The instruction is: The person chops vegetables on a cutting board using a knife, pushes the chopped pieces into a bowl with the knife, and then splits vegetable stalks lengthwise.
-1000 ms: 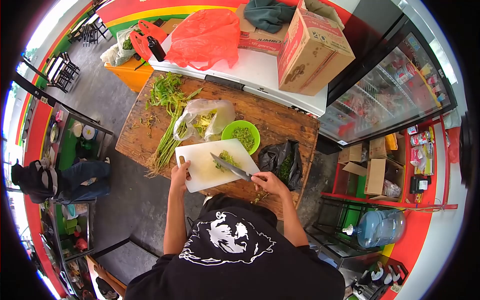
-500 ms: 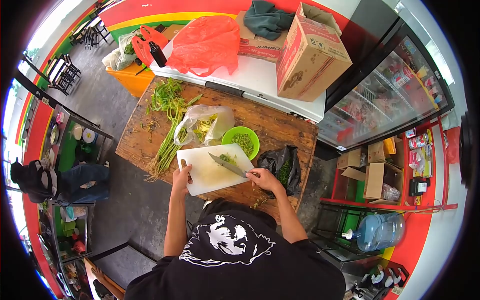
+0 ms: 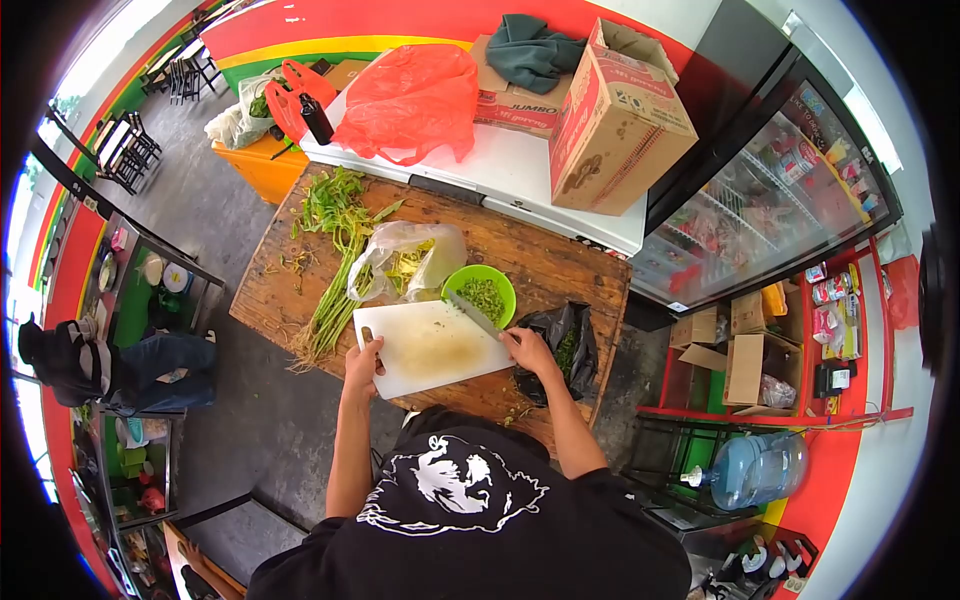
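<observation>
My left hand is closed round the handle end of a white cutting board, thumb at its handle slot. The board is bare apart from a brownish-green stain. In my right hand is a knife, its blade lying along the board's far right edge and over the rim of a green bowl. Chopped greens fill part of that bowl. Beside my right hand sits a black plastic bag with greens inside.
Long-stemmed leafy greens and a clear plastic bag lie on the wooden table. Behind it stands a white freezer bearing a red bag and a cardboard box. Another person stands at left.
The chopped greens have left the board, and the knife has moved up and right to the bowl's rim. My left hand still holds the board.
</observation>
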Tool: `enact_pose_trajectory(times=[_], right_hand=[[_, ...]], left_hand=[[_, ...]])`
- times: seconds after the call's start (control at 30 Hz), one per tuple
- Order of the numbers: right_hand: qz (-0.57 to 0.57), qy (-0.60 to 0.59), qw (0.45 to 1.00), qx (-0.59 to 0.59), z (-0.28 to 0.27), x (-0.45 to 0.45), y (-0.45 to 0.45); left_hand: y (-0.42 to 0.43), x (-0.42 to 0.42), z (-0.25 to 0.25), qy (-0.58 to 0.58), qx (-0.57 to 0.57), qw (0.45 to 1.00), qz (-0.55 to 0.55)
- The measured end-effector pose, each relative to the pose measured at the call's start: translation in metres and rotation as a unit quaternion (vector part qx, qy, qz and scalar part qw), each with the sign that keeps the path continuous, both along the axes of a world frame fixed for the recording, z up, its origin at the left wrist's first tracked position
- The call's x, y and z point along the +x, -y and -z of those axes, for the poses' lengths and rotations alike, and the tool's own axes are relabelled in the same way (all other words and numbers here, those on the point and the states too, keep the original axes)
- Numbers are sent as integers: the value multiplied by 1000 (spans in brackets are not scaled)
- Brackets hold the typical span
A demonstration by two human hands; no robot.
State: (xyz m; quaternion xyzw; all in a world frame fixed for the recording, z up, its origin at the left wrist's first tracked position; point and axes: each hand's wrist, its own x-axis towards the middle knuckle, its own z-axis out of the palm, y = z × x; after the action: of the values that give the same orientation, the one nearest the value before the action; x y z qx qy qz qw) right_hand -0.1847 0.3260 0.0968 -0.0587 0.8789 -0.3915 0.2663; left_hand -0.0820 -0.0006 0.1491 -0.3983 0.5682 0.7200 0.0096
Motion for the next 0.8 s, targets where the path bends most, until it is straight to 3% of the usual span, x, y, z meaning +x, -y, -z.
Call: enact_pose_trajectory(times=[0.13,0.23,0.33,0.5,0.57,0.7,0.8], right_hand=[[14,-18,1000,11,-11,0,4],[3,-4,999,-32,-16,3,4],[-82,33,986,-138,-17,10,3],[-55,63,989,-120,-10,13,2],[8,-21,999,-48,15,8,-2],[39,-2,998,-41,-8,13,-2],[29,70,985,-154,-30,31,0]], left_hand=[[-1,0,-2,-1,-6,1000,-7],[1,1,0,-24,0,1000,0],[-2,1,-5,-27,-22,999,7],[-3,2,-9,-45,-13,999,8],[-3,4,-16,-54,-26,998,13],[0,11,-24,-70,-51,996,16],[-2,19,-37,-102,-63,993,12]])
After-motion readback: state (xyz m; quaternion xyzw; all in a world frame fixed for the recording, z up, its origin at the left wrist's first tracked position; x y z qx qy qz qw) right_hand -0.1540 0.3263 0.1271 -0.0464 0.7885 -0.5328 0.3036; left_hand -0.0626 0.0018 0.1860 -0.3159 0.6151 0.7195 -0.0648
